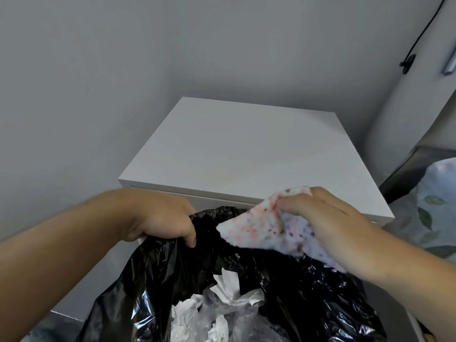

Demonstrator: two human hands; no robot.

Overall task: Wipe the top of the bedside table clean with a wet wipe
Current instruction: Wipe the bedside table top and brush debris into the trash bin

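While left hand (160,218) grips black bag (283,280) rim, right hand (328,218) fingers (288,206) pinching stained wipe (261,228) above opening, bedside table (237,149) behind.

Plain grey walls (103,77) meet in a corner. Right of that corner, a black cable (422,35) hangs down the wall; below the cable lies leaf-patterned bedding (434,208).
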